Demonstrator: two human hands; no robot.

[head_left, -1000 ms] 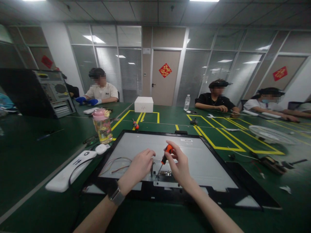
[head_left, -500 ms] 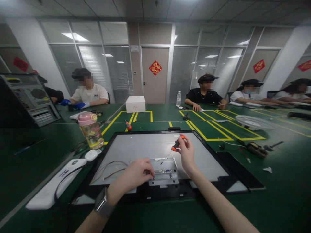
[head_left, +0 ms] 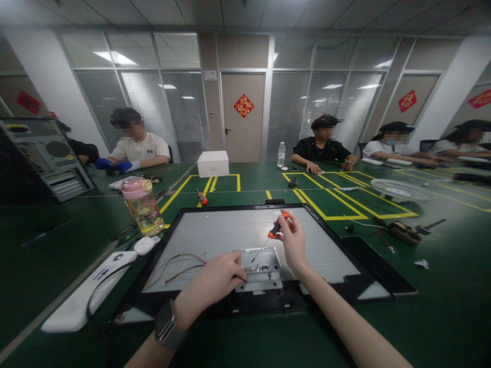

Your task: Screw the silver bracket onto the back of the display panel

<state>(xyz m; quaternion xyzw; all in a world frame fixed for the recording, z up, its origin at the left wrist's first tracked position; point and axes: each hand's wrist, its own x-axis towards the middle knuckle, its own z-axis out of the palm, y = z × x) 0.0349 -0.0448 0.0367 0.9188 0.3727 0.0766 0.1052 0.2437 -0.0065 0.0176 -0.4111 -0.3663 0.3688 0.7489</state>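
Note:
A screwdriver [head_left: 276, 228] with an orange and black handle is gripped in my right hand [head_left: 293, 240], its shaft slanting down to the left. The tip hovers over a metal bracket [head_left: 251, 290] with small metal parts in its recess. My left hand [head_left: 224, 271] is at the bracket's left side, its fingers bent together; anything between them is hidden. Below both hands lies a flat display panel [head_left: 226, 230], grey-backed with a black frame. Thin wires [head_left: 172, 258] run across it left of my left hand.
Left of the panel are a white power strip-like device [head_left: 86, 296], a pink-lidded bottle [head_left: 141, 207] and a black cable. Another screwdriver [head_left: 202, 198] and a white box [head_left: 213, 164] stand beyond. A dark flat strip [head_left: 379, 263] lies right. Several people sit across the table.
My left hand has turned slightly, its fingertips now reaching further over the bracket's left part. The screwdriver has shifted a little left and its tip slightly down.

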